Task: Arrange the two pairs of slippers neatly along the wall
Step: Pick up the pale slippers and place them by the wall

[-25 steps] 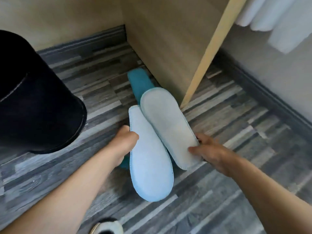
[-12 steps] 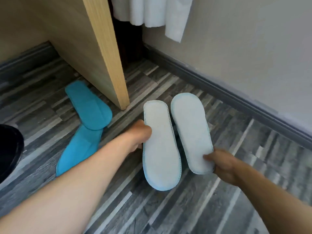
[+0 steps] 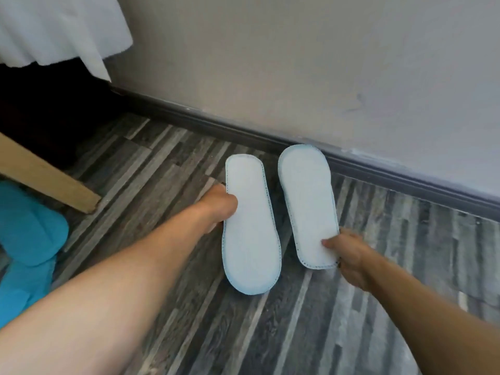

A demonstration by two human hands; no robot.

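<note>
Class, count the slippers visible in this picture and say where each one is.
4. Left hand holds one white slipper, right hand another nearer the wall; two blue slippers lie overlapping at far left.

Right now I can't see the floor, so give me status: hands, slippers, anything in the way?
Left hand and right hand each grip one pale slipper, soles up. Right-hand slipper toe near baseboard. Blue pair far left. Nothing blocking.

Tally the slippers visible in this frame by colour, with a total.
Pale blue slippers, soles up, one in the left hand and one in the right hand: 2
Teal slippers on the floor at the left edge: 2
Total: 4
</note>
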